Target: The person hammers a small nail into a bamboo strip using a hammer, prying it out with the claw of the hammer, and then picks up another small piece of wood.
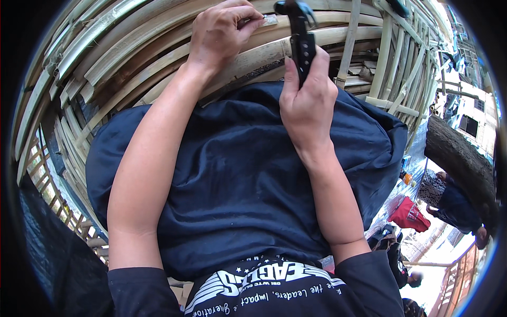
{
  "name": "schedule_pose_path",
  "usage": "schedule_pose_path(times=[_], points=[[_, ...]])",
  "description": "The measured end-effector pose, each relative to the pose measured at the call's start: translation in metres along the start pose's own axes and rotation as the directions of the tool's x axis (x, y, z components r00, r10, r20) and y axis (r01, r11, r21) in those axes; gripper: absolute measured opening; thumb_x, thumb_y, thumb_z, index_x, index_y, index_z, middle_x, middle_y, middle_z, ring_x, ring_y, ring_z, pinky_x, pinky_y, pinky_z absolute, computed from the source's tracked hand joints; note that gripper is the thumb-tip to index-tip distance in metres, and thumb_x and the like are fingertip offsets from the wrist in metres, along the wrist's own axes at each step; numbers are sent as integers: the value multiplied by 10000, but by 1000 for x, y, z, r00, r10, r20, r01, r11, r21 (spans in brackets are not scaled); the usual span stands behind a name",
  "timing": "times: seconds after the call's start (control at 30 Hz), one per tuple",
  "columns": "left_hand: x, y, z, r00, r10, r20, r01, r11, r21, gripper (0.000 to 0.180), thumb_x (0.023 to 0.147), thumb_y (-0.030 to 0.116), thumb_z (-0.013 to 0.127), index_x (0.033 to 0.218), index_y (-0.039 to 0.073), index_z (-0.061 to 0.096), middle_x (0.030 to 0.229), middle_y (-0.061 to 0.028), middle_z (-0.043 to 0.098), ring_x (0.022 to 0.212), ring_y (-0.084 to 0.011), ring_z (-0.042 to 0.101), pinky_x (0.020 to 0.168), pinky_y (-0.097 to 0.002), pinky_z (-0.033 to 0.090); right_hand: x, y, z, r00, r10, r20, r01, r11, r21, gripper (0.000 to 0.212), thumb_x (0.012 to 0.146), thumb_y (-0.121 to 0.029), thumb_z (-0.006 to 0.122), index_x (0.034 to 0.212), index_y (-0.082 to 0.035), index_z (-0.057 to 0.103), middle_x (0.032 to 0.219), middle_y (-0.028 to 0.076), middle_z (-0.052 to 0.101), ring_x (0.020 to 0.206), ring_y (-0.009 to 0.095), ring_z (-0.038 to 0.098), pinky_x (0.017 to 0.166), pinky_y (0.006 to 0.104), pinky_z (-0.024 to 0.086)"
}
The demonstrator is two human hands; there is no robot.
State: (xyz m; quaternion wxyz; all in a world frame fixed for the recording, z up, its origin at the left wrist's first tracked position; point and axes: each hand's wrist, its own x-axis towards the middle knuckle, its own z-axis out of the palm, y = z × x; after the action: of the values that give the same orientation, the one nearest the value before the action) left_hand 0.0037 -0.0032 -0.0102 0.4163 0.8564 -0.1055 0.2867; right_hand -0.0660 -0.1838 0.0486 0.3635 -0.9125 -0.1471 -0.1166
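Note:
My right hand (311, 103) is wrapped round the black handle of a hammer (303, 53), which stands roughly upright in the grip with its dark head near the top edge. To the left of it, my left hand (221, 34) is closed in a pinch over the curved bamboo slats (253, 59). A tiny dark tip shows at its fingertips, too small to name. Just beside those fingertips is a short pale piece (271, 20) on a slat. Dark cloth (232, 153) covers my lap below both hands.
Split bamboo strips (121, 47) are layered across the far left. At the right stand upright bamboo poles (388, 58) and a thick log (459, 153). Farther right are a red cloth (410, 214) and a person in dark clothing (457, 203).

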Motion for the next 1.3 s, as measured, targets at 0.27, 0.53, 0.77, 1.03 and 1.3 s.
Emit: schedule_pose_path(times=[0.27,0.53,0.77,1.03,1.3], points=[[-4,7,-5,993,-109,49,111,993,-37,78,849,123,815,866,51,790,872,-66,748,718,-243,728,621,-356,548,-1,5,7,999,-43,18,43,999,-33,330,1006,-84,662,1297,8,538,910,264,719,811,482,711,668,528,556],[-1,3,-2,997,-81,7,81,995,-54,65,836,103,820,867,52,795,871,-78,750,723,-242,731,630,-357,549,-5,4,10,999,-32,27,35,995,-98,362,1009,-74,661,1332,6,518,908,244,722,800,467,720,661,511,572],[-1,6,-6,994,-99,35,101,994,-40,99,822,135,849,859,61,793,862,-70,749,719,-237,727,625,-365,540,0,3,10,996,-25,81,35,992,-125,381,1006,-66,660,1352,11,519,926,251,725,836,468,729,688,516,581],[1,6,-4,995,-97,17,97,995,-31,122,832,174,841,847,67,784,854,-57,743,739,-255,730,647,-373,555,-5,0,13,996,-84,-30,84,996,5,324,1021,-87,645,1296,21,511,880,265,707,814,483,709,652,515,556],[3,6,-3,995,-98,26,99,994,-37,85,841,137,825,853,63,787,860,-63,747,748,-251,731,662,-375,557,-7,0,12,986,-91,-142,105,990,92,317,1018,-68,638,1290,31,509,873,275,704,815,498,699,677,534,546]])
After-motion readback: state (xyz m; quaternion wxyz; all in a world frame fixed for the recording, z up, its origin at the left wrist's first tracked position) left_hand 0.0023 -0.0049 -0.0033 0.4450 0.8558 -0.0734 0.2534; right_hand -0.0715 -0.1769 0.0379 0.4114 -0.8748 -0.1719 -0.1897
